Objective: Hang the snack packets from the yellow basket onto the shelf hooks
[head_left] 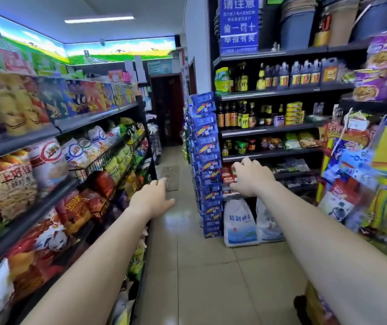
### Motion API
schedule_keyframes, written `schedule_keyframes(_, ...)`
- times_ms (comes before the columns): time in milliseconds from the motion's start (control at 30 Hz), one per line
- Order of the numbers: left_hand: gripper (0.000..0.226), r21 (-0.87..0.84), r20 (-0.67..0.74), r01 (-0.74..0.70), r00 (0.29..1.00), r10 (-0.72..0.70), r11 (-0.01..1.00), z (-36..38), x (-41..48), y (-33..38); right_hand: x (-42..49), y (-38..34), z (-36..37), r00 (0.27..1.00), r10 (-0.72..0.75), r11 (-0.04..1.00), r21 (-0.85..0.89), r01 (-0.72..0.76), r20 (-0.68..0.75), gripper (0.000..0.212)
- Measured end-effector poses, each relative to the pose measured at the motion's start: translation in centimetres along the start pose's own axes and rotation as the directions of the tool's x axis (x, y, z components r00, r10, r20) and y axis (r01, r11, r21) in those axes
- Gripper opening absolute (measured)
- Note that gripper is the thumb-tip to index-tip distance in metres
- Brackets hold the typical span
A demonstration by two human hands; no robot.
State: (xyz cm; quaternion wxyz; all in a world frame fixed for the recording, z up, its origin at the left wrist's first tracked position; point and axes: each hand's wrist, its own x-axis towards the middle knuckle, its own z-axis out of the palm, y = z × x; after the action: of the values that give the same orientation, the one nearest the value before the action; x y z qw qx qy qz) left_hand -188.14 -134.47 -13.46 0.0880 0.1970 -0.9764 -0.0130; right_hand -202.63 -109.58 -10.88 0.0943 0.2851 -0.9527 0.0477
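I stand in a shop aisle with both arms stretched forward. My left hand [151, 201] hovers over the floor beside the left shelves, fingers apart and holding nothing. My right hand [251, 177] is out in front of the middle shelves, fingers loosely spread and curled, nothing in it. A yellow object [314, 301], partly hidden under my right forearm at the lower right, may be the basket; I cannot tell. Hanging snack and toy packets [356, 170] fill the rack at the right. No packet is in either hand.
Long shelves of crisp bags [47, 160] line the left side. A tall stack of blue boxes [207, 165] stands mid-aisle by the sauce-bottle shelves [270, 113]. Two white sacks [239, 221] lean on the floor. A tiled floor [187, 266] runs to a dark doorway [168, 109].
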Motion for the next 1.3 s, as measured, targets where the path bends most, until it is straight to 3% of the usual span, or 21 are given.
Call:
schedule_keyframes(233,0.083,0.024,0.043,0.024,0.999,-0.025,0.999,3.9,12.2,4.3,11.4,6.2,4.2,1.000,-0.023,1.000,0.021,0.023,0.007,0.050)
schedule_keyframes(467,0.082,-0.033,0.060,0.078,0.995,-0.075,0.996,4.5,23.8,10.8,22.1,14.1,4.7,0.999,-0.039,0.997,0.060,0.038,0.013,0.058)
schedule_keyframes(767,0.082,0.021,0.074,0.028,0.997,-0.029,0.999,5.4,34.7,14.6,30.5,20.2,5.8,1.000,0.018,0.998,0.068,-0.019,0.015,0.063)
schedule_keyframes(1100,0.081,-0.023,0.109,-0.185,0.976,0.187,0.982,11.0,49.3,18.2,37.7,25.3,10.4,0.982,0.185,0.983,0.003,-0.185,0.046,0.065)
schedule_keyframes(1300,0.084,-0.137,0.121,-0.460,0.871,0.475,0.877,15.6,59.7,24.1,39.5,29.6,12.3,0.885,0.462,0.886,-0.089,-0.456,0.065,0.065)
